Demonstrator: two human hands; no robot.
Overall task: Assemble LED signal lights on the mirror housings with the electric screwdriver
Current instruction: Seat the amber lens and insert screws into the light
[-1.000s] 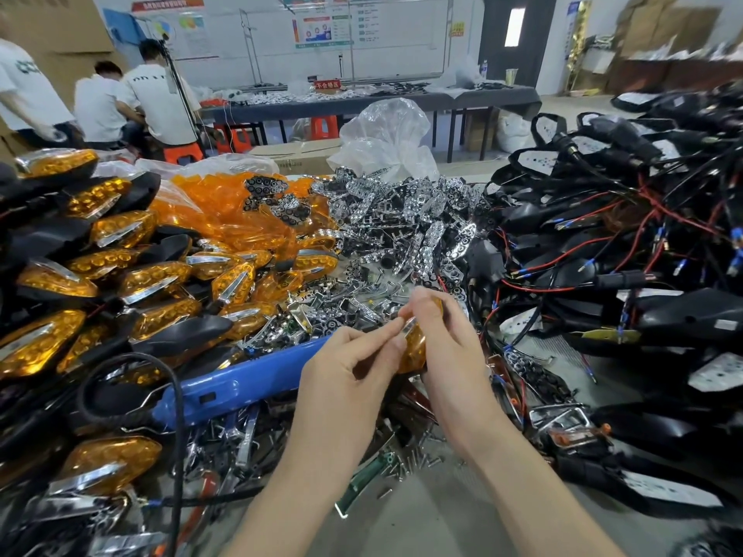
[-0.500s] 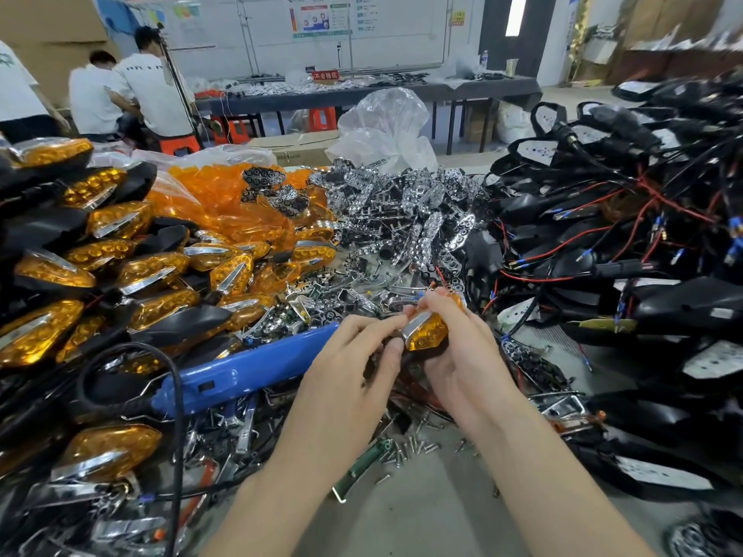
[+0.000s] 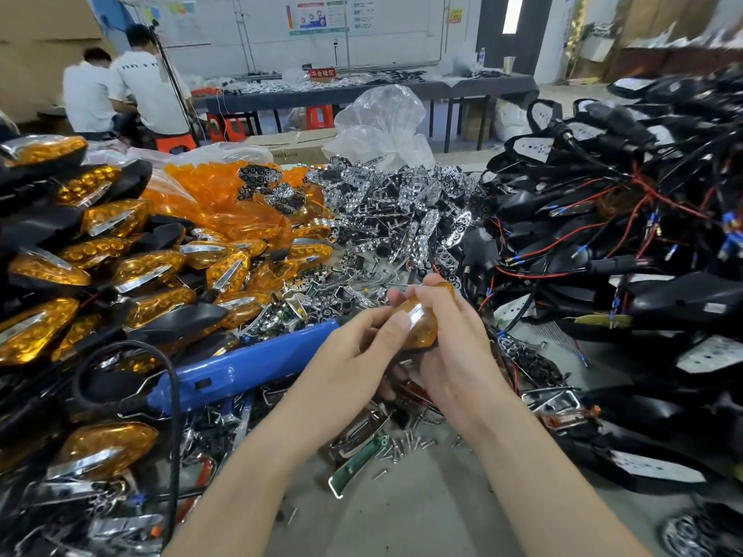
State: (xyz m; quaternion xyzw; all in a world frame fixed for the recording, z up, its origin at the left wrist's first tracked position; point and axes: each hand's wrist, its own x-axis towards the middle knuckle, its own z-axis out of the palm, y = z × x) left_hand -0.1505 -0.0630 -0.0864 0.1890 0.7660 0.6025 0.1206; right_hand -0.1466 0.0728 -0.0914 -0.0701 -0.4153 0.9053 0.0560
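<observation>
While two bare forearms rise from the bottom edge toward the centre of the frame, the left hand [image 3: 349, 359] and right hand [image 3: 458, 347] meet on one small amber signal light [image 3: 420, 325] with a chrome strip. The left thumb and forefinger pinch its near end. The right fingers curl round its far side, holding it just above the clutter.

Beneath the wrists, on the grey table [image 3: 402, 512], lie loose silver screws [image 3: 402, 442] and a narrow green circuit board [image 3: 356, 462]. Just left of the hands rests a blue electric screwdriver [image 3: 241, 369], untouched, its black cable [image 3: 175, 428] looping toward the lower left.

Along the left side sits a heap of amber lights in black shells [image 3: 100, 271]. Filling the right side is a tangle of black mirror housings [image 3: 643, 299] trailing red and black wires.

Behind the hands, at centre, spreads a mound of chrome reflectors [image 3: 402, 211], with a bag of orange lenses [image 3: 225, 203] to its left and a crumpled clear plastic bag [image 3: 382, 122] beyond. In the upper left, two people in white shirts [image 3: 120, 90] sit with backs turned, beside a long dark table [image 3: 362, 94].
</observation>
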